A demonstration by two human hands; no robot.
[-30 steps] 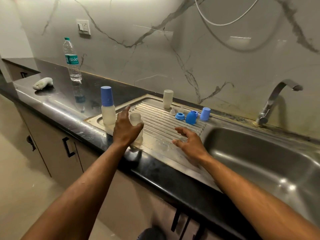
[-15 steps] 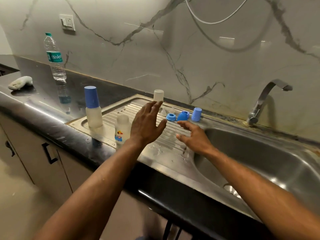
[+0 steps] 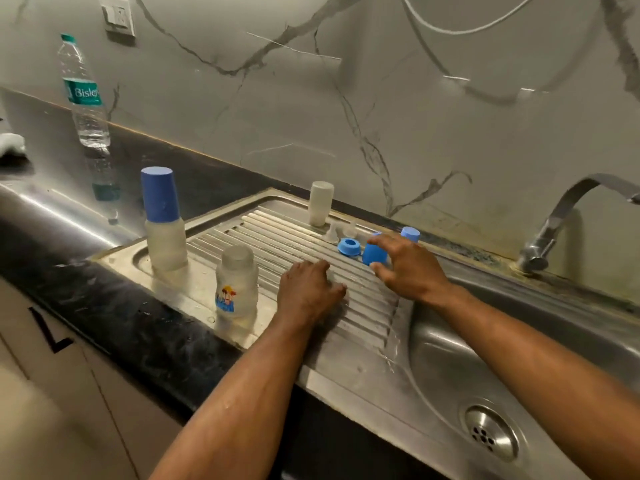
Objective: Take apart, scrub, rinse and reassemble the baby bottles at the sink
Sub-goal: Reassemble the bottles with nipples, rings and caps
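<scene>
A clear baby bottle body (image 3: pixel 236 292) with a cartoon print stands upside down near the front of the steel drainboard (image 3: pixel 363 341). An assembled bottle with a blue cap (image 3: pixel 162 220) stands at the board's left end. A plain white bottle body (image 3: pixel 320 203) stands inverted at the back. My left hand (image 3: pixel 308 292) rests palm down on the ribs with nothing in it. My right hand (image 3: pixel 408 266) hovers with spread fingers around a blue cap (image 3: pixel 373 252), beside a blue collar ring (image 3: pixel 349 246), two clear teats (image 3: pixel 341 232) and another blue cap (image 3: pixel 410 233).
The sink basin (image 3: pixel 519 358) with its drain lies to the right, under a steel tap (image 3: pixel 568 216). A water bottle (image 3: pixel 85 95) stands on the black counter (image 3: pixel 104 306) at the left, near a white cloth (image 3: pixel 10 143). A marble wall rises behind.
My left hand let go of the printed bottle body, swung right and came down onto the drainboard ribs. My right hand reached back toward the blue parts. The camera turned left to right.
</scene>
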